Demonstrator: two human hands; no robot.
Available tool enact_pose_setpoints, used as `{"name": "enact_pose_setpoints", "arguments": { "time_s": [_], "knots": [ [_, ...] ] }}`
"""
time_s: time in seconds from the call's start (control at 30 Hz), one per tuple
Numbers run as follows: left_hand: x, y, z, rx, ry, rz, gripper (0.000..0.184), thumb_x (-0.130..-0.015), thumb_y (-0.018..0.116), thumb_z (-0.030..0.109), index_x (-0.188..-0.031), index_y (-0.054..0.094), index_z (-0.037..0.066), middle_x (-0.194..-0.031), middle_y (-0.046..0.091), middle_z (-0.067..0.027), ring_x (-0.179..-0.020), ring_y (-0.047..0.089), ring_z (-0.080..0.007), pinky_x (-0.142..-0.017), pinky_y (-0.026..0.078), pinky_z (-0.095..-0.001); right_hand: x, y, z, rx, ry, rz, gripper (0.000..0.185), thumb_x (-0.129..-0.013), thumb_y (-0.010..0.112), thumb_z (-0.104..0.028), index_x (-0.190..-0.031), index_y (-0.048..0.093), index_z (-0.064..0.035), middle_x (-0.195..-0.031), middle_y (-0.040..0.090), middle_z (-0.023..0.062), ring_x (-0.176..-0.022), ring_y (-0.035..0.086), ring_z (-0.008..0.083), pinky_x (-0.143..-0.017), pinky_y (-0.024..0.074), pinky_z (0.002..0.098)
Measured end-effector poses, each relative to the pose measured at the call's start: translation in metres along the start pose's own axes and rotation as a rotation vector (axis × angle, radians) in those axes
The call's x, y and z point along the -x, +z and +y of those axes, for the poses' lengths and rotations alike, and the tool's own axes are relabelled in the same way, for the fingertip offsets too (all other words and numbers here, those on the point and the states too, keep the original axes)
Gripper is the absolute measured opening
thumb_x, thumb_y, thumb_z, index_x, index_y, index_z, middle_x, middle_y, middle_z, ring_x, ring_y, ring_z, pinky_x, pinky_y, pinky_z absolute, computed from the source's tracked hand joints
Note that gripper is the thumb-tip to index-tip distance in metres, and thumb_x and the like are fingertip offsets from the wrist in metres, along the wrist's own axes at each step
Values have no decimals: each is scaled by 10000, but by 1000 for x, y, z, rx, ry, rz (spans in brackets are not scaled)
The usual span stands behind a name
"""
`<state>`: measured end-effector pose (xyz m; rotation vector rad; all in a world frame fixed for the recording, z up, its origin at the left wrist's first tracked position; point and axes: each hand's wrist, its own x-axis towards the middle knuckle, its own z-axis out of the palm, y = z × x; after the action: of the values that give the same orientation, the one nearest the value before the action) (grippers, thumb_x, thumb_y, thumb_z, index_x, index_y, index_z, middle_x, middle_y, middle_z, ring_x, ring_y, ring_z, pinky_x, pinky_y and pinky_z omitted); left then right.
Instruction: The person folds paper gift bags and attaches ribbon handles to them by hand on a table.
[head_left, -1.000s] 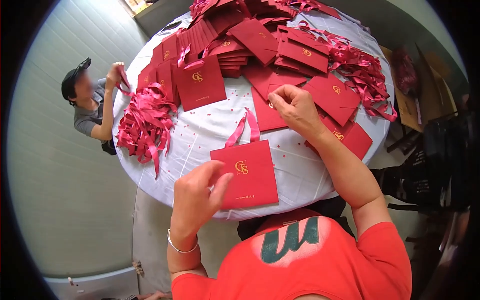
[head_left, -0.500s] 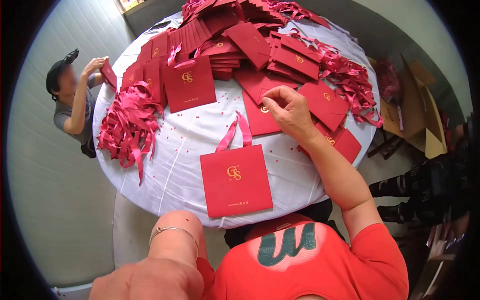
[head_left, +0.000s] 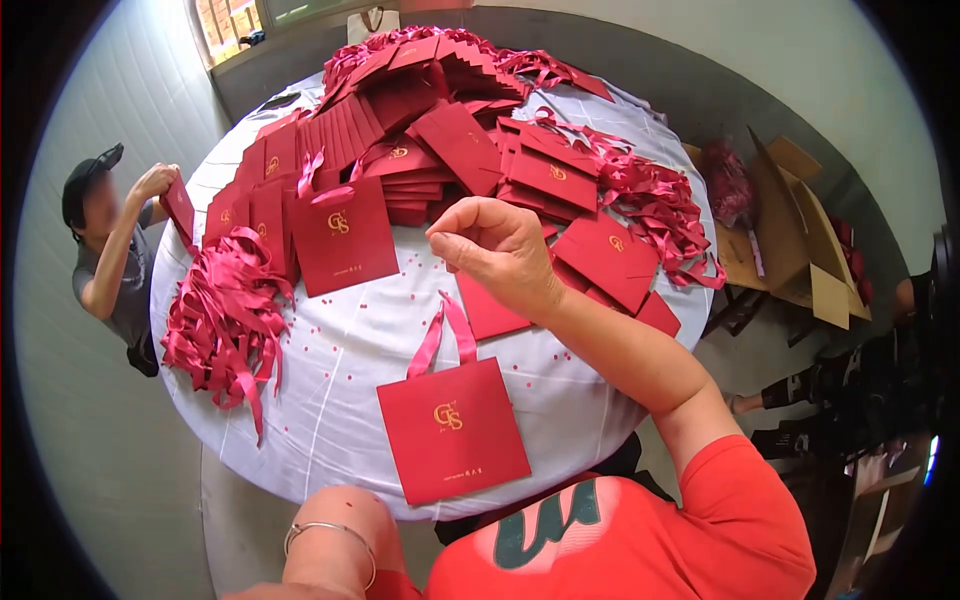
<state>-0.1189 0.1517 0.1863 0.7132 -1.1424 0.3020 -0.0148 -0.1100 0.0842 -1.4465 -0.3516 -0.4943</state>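
Note:
My right hand (head_left: 500, 255) is raised over the middle of the table, thumb and fingertips pinched together. Anything between the tips is too small to make out. Below it, a red paper gift bag (head_left: 455, 430) with a gold logo lies flat near the table's front edge, its pink ribbon handle (head_left: 427, 340) reaching up the cloth. Another red bag (head_left: 490, 305) lies partly hidden under my right hand and wrist. Of my left hand (head_left: 255, 593) only a sliver shows at the bottom edge, below a bangled wrist; its fingers are out of view.
Many red bags (head_left: 345, 235) are piled across the back of the round white-clothed table (head_left: 330, 440). Pink ribbon heaps (head_left: 225, 320) lie left and right; small red dots are scattered about. At left, a person (head_left: 115, 260) holds a red bag. Cardboard boxes (head_left: 790, 230) stand at right.
The view has tilted up, so the table sits lower. My right hand has moved left, off the bag on the right, still pinched. My left hand has dropped mostly out of the frame.

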Motion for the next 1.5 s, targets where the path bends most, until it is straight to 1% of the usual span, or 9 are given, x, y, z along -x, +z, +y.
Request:
{"name": "enact_pose_setpoints", "arguments": {
  "time_s": [0.47,0.63,0.83,0.87,0.97,1.17,1.27,1.33,1.5],
  "knots": [
    [-24,7,-15,95,17,12,155,-865,624,142,-721,567,159,-744,553,70,-676,576,-61,-701,446,-247,-41,-36,-62,-263,-162,116,82,-900,588,-70,-921,621,2,-813,627,76,-587,562,107,-497,441,229],
    [-24,7,-18,122,32,18,161,-875,618,163,-722,567,168,-744,552,73,-679,575,-65,-708,440,-246,-80,-154,-20,704,-147,310,188,-808,673,-109,-968,693,-12,-814,703,67,-698,659,119,-628,518,245],
    [-25,7,-19,97,74,29,170,-888,610,189,-724,566,178,-745,551,78,-684,574,-70,-715,434,-244,-51,-263,-8,1548,279,-68,418,-683,710,-179,-1081,681,-55,-1027,673,208,-975,648,331,-851,499,391],
    [-25,7,-19,92,80,30,172,-890,609,193,-724,566,180,-745,551,78,-685,574,-71,-716,433,-244,-44,-267,-4,1617,248,-91,369,-706,748,-159,-1049,699,-34,-954,702,157,-841,670,269,-747,520,344],
    [-27,7,-20,76,95,24,177,-897,605,206,-725,566,185,-746,550,80,-687,573,-74,-720,429,-243,-45,-269,-6,1415,486,-79,263,-729,744,-145,-956,713,-15,-855,703,145,-767,666,246,-709,511,349],
    [-32,10,-25,31,155,-13,187,-907,599,227,-726,565,194,-746,549,84,-691,572,-78,-727,424,-241,-65,-242,-31,857,199,339,229,-829,739,-226,-859,722,0,-748,685,39,-686,597,89,-605,465,254],
    [-38,12,-53,373,-55,199,144,-855,626,82,-737,543,85,-777,556,-59,-647,546,-123,-670,427,-254,-70,-204,-58,521,171,279,225,-877,713,-249,-889,704,-25,-750,658,0,-640,545,40,-563,428,212],
    [-47,-10,-82,-655,-73,-20,119,-889,557,27,-800,621,-19,-836,629,-116,-729,604,-149,-607,471,-255,-69,-170,-66,416,108,228,200,-901,681,-221,-924,666,-23,-782,651,10,-696,582,58,-634,461,206],
    [-51,-16,-144,-758,-817,-589,278,-952,540,198,-1080,635,-30,-874,681,-125,-753,624,-183,-688,495,-291,-44,-61,-92,239,10,112,145,-912,651,-140,-913,659,5,-811,652,24,-752,606,74,-682,489,212]
  ]
}}
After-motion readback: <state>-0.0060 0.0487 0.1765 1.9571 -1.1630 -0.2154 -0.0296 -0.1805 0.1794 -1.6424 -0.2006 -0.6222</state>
